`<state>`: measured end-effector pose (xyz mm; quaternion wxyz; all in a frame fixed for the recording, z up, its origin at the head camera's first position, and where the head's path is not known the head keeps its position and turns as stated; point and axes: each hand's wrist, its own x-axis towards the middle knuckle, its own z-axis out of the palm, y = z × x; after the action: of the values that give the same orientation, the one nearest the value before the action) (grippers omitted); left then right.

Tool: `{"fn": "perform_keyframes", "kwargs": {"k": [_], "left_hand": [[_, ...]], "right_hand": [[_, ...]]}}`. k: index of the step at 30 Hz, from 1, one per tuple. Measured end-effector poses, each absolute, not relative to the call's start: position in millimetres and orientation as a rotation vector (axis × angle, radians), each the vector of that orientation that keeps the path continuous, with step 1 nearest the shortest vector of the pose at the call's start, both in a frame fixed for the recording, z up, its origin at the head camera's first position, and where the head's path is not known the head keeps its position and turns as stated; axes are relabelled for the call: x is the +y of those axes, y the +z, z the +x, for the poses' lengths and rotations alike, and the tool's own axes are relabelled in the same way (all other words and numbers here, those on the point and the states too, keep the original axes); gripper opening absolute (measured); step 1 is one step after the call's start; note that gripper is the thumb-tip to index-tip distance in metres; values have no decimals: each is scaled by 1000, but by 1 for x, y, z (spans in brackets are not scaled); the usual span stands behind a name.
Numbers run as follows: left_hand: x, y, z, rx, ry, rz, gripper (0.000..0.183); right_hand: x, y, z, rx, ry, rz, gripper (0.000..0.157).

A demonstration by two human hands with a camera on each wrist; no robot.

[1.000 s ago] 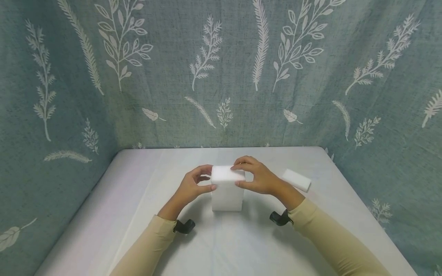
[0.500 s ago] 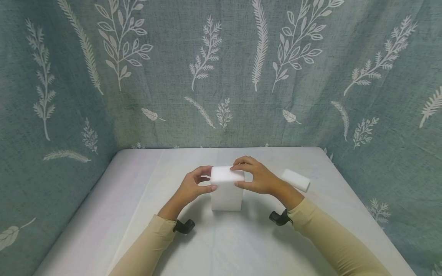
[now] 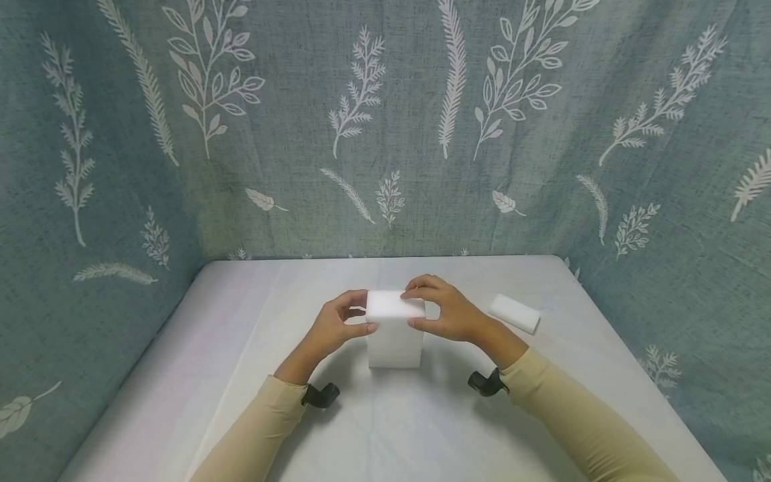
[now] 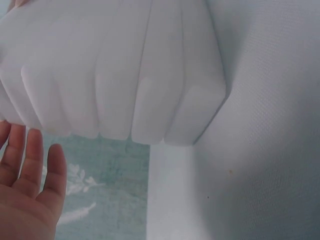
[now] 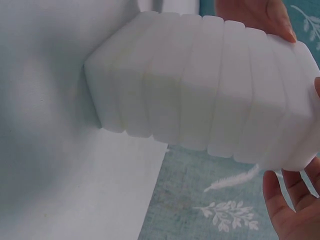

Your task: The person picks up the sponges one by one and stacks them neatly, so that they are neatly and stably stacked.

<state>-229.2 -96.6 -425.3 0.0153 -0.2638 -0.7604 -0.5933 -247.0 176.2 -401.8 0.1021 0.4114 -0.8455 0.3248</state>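
Note:
A stack of several white sponge blocks (image 3: 394, 347) stands upright on the white-covered table. My left hand (image 3: 332, 326) holds the upper left side, its thumb at the front corner and its fingers toward the back. On the right, my right hand (image 3: 448, 311) grips the top sponge (image 3: 388, 304), thumb on the front edge and a finger lying over the top. Seams between the layers show in the left wrist view of the stack (image 4: 115, 75) and in the right wrist view of it (image 5: 200, 90). In the head view the far fingertips are partly hidden.
One loose white sponge (image 3: 515, 313) lies on the table (image 3: 289, 428), right of the stack and behind the right wrist. A blue-green curtain (image 3: 289, 134) with white leaf prints rises behind the table and along both sides.
Both hands keep their places at the top of the stack, with almost no movement. The view shifts very slightly; the stack and the loose sponge stay put.

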Motion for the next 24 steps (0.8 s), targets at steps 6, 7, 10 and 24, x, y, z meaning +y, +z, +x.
{"fn": "perform_keyframes", "kwargs": {"k": [6,7,10,24], "left_hand": [[-97,-425,-230,-2355,-1851,-843,57],[-97,-426,-230,-2353,-1851,-846,57],[-97,-426,-230,-2351,-1850,-847,56],[-96,-423,-228,-2369,-1853,-806,56]], "right_hand": [[176,-403,-247,-2472,947,1222,40],[176,-403,-247,-2468,946,1224,40],[177,-403,-246,-2468,943,1230,41],[178,-404,-251,-2476,933,1238,43]]}}
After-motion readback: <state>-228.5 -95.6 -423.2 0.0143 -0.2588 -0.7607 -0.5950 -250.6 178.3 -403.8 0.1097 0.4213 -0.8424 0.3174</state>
